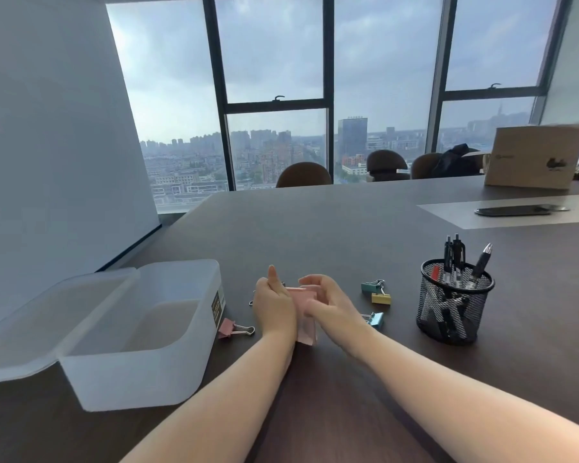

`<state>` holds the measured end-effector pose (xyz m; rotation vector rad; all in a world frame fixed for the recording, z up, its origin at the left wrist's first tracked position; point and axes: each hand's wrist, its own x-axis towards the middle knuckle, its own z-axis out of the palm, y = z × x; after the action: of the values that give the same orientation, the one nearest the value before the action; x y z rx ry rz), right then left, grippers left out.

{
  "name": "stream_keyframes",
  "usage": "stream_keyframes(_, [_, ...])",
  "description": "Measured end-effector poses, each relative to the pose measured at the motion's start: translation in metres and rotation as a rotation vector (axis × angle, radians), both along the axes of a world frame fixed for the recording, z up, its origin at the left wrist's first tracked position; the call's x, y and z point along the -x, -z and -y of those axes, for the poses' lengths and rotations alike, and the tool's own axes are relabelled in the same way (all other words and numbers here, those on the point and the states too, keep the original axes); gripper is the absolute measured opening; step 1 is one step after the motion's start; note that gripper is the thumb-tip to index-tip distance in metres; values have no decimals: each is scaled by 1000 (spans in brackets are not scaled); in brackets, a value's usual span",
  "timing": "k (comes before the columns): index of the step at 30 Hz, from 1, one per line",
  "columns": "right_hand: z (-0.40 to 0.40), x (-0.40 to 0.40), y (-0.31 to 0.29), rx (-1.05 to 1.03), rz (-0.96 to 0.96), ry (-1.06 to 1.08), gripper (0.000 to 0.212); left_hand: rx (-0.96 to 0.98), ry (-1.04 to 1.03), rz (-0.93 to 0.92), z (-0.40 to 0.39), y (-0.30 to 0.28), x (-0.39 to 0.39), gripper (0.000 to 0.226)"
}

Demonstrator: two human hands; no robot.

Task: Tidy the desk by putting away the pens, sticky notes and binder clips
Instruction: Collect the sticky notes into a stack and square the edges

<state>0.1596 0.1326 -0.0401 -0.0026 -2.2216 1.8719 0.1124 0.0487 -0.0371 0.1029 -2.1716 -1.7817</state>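
Pink sticky notes (305, 329) are pressed between my left hand (274, 304) and my right hand (325, 300) just above the dark desk (315, 235). Several pens (455, 259) stand in a black mesh cup (453, 305) to the right. A pink binder clip (233, 329) lies beside the open translucent box (141, 332) on the left. A green clip (372, 286) and a yellow clip (381, 298) lie right of my hands, a blue clip (376, 318) nearer. Behind my left hand, part of another clip (251, 301) shows.
The box's lid (30, 315) is folded open to the left. A dark phone (513, 211) lies on a pale inset at the back right, near a cardboard box (535, 157). Chairs (304, 174) line the desk's far edge before the windows.
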Motion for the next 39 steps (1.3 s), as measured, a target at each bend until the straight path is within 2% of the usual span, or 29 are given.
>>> stream_keyframes(2, [-3, -5, 5, -178, 62, 5, 44, 11, 4, -11, -2, 2, 2, 43])
stream_keyframes(4, [-5, -4, 12, -236, 84, 3, 51, 17, 41, -20, -3, 3, 1, 44])
stream_keyframes(10, [-11, 6, 8, -64, 94, 79, 46, -136, 298, 112, 13, 10, -10, 41])
stream_keyframes(15, [-13, 6, 13, -114, 133, 105, 46, 43, 412, 169, 30, 14, -15, 35])
stream_keyframes(17, [-12, 4, 11, -157, 133, 101, 49, 145, 447, 190, 32, 13, -15, 43])
stream_keyframes(20, [-10, 3, 9, -215, 165, 90, 54, 169, 494, 214, 32, 12, -14, 56])
stream_keyframes(22, [-10, 2, 9, -221, 178, 95, 53, 154, 502, 224, 33, 14, -13, 57])
stream_keyframes(30, [-11, 3, 6, -248, 203, 79, 54, 266, 488, 146, 37, 15, -9, 14])
stream_keyframes(33, [-8, 5, -9, -250, 195, 49, 55, 318, 455, 88, 41, -1, -3, 17])
stream_keyframes(36, [-3, 12, -31, -216, 181, 35, 47, 370, 418, 52, 51, -30, 9, 28])
stream_keyframes(39, [6, 25, -51, -246, 164, 57, 43, 389, 366, 13, 72, -63, 25, 30])
